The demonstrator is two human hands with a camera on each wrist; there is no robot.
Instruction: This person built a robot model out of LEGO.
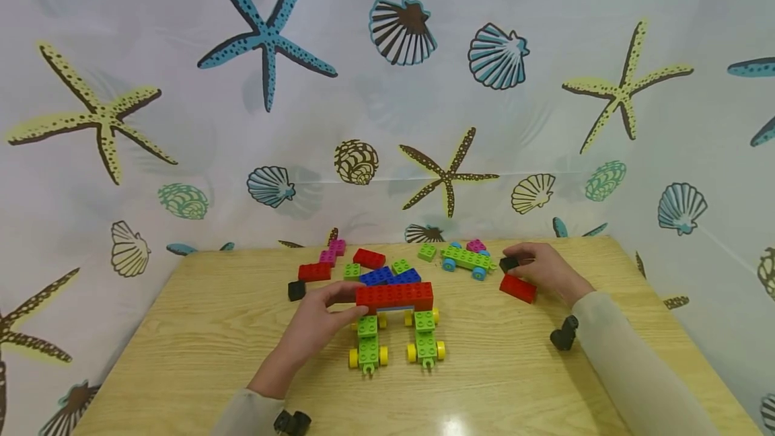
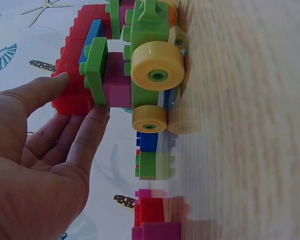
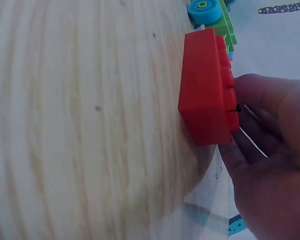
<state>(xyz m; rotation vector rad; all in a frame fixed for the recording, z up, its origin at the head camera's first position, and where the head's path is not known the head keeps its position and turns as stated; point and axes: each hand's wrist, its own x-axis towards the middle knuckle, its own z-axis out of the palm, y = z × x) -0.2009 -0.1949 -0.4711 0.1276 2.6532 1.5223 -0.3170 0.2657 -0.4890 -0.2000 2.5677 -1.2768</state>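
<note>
My left hand [image 1: 317,321] grips the left end of a long red brick row [image 1: 393,296], thumb on the near side. The row spans two green wheeled bases [image 1: 368,353] with yellow wheels. In the left wrist view, purple bricks [image 2: 117,87] and a blue brick [image 2: 91,40] show in this build. My right hand [image 1: 541,268] pinches a small black brick [image 1: 507,264] on the far right. Right in front of it lies a red brick [image 1: 518,288], which hides most of the black one in the right wrist view.
Behind the build lie blue bricks [image 1: 390,277], green bricks [image 1: 352,271], red bricks [image 1: 315,272] and pink bricks [image 1: 331,252]. A second black brick [image 1: 297,290] sits left. A green car base [image 1: 466,258] with blue wheels stands beside the right hand. A patterned curtain borders the wooden table [image 1: 496,369].
</note>
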